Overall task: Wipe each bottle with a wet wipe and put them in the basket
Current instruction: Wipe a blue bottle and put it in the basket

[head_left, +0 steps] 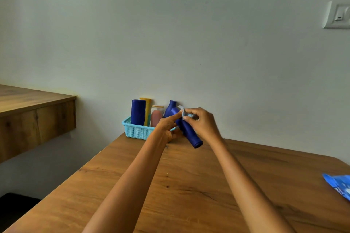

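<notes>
Your right hand [203, 122] pinches the wet wipe [184, 113] against the upper end of the dark blue bottle [186, 128]; that grip is closed on the wipe. Your left hand [166, 128] grasps the same bottle from the side, forefinger stretched along it. You hold the bottle tilted above the tabletop [189, 185], just before the turquoise basket [136, 129] by the wall. Four bottles stand in the basket. A blue wipes pack [339, 185] lies at the right edge.
</notes>
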The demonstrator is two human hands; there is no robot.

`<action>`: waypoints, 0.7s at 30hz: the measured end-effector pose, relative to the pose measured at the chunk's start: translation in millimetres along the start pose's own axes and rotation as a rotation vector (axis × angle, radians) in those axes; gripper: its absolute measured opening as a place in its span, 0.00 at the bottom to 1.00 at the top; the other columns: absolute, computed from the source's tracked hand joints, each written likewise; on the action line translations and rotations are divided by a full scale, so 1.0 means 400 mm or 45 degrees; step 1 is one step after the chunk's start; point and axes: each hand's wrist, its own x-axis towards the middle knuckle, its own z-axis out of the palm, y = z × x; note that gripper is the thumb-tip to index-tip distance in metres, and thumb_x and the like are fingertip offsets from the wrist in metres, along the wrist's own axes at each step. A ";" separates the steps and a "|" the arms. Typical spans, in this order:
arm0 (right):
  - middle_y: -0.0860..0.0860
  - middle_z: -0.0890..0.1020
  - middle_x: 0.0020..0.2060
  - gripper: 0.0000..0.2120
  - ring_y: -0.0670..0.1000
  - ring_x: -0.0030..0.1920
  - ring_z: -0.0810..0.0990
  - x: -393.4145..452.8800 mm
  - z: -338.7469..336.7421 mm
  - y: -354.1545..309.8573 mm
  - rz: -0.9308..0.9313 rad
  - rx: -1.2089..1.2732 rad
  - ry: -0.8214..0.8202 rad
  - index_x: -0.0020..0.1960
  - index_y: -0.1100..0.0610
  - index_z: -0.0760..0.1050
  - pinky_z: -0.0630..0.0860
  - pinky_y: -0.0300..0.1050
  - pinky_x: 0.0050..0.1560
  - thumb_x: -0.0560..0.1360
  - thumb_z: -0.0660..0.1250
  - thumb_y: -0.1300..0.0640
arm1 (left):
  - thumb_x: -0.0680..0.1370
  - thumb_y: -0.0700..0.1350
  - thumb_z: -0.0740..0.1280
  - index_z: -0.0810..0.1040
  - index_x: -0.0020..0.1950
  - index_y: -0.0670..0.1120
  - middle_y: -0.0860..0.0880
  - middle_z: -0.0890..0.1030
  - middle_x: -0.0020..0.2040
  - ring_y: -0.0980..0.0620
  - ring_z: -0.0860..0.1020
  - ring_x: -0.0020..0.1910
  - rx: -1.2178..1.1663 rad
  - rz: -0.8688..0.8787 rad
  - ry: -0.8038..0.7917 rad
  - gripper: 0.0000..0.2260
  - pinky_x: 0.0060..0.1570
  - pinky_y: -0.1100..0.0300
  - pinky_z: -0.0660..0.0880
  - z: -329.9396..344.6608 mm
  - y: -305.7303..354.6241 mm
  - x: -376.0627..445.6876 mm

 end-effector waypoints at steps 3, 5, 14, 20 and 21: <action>0.53 0.84 0.49 0.11 0.50 0.49 0.81 -0.015 0.034 -0.014 -0.063 0.022 0.053 0.56 0.56 0.80 0.75 0.40 0.46 0.75 0.68 0.56 | 0.70 0.48 0.75 0.66 0.70 0.39 0.39 0.72 0.65 0.41 0.75 0.59 -0.073 0.041 0.052 0.34 0.58 0.44 0.75 -0.006 0.010 0.012; 0.52 0.84 0.48 0.10 0.48 0.48 0.81 -0.014 0.032 -0.015 -0.135 0.023 0.006 0.54 0.56 0.82 0.75 0.34 0.46 0.74 0.69 0.57 | 0.71 0.47 0.74 0.68 0.68 0.39 0.38 0.74 0.65 0.40 0.75 0.60 -0.175 0.051 0.089 0.30 0.60 0.41 0.73 -0.021 0.017 0.016; 0.50 0.84 0.42 0.06 0.43 0.39 0.78 -0.001 -0.040 0.022 -0.097 0.001 -0.194 0.47 0.56 0.83 0.73 0.30 0.37 0.70 0.73 0.59 | 0.72 0.45 0.74 0.68 0.68 0.39 0.37 0.78 0.61 0.38 0.78 0.57 -0.360 0.139 0.117 0.29 0.56 0.38 0.75 -0.050 0.037 0.025; 0.46 0.82 0.38 0.05 0.44 0.38 0.79 0.000 -0.043 0.015 0.199 0.389 -0.091 0.40 0.48 0.81 0.77 0.35 0.40 0.71 0.71 0.59 | 0.71 0.43 0.74 0.70 0.63 0.38 0.37 0.79 0.58 0.38 0.79 0.55 -0.474 0.220 0.115 0.24 0.52 0.37 0.76 -0.052 0.045 0.019; 0.49 0.82 0.39 0.06 0.46 0.38 0.81 -0.004 -0.039 0.013 0.276 0.520 -0.089 0.41 0.50 0.81 0.79 0.38 0.40 0.71 0.71 0.60 | 0.71 0.42 0.74 0.70 0.62 0.39 0.37 0.79 0.57 0.39 0.79 0.55 -0.468 0.236 0.124 0.23 0.51 0.37 0.76 -0.052 0.046 0.017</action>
